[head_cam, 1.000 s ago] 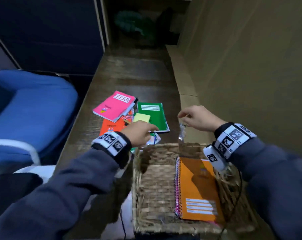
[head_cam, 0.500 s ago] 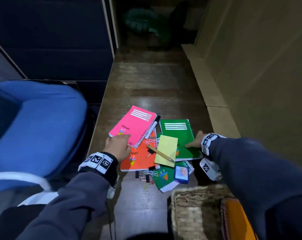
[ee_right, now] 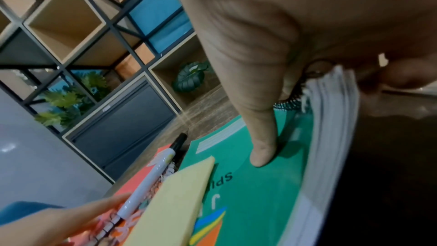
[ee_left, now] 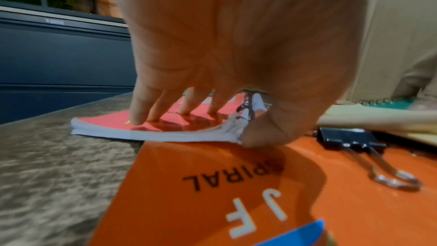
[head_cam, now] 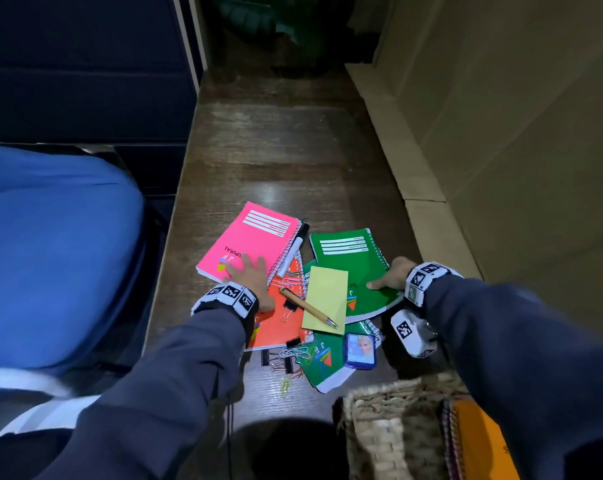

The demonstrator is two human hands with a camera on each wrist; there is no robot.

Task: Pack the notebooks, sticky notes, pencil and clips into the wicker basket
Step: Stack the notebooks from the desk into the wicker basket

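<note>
A pink notebook [head_cam: 248, 237] lies at the pile's far left; my left hand [head_cam: 248, 277] grips its near corner, fingers on the cover and thumb against the page edge [ee_left: 106, 128]. My right hand [head_cam: 388, 277] holds the big green notebook [head_cam: 348, 258], thumb on the cover [ee_right: 260, 194] and fingers under its spiral side. Between them lie an orange notebook [head_cam: 279, 327], yellow sticky notes [head_cam: 327, 299] with a wooden pencil [head_cam: 308, 308] across them, binder clips [head_cam: 279, 363], paper clips [head_cam: 298, 351] and a small green notebook [head_cam: 322, 367]. The wicker basket [head_cam: 379, 427] at the bottom right holds an orange notebook [head_cam: 480, 445].
A white marker [head_cam: 293, 252] lies beside the pink notebook's spiral. A small blue picture case [head_cam: 360, 349] rests on the small green notebook. A blue chair [head_cam: 50, 254] stands close to the table's left edge. A beige wall ledge [head_cam: 414, 161] runs along the right.
My right hand left the basket and took hold of the big green notebook. My left hand slid forward onto the pink notebook's corner. The view has tilted towards the pile.
</note>
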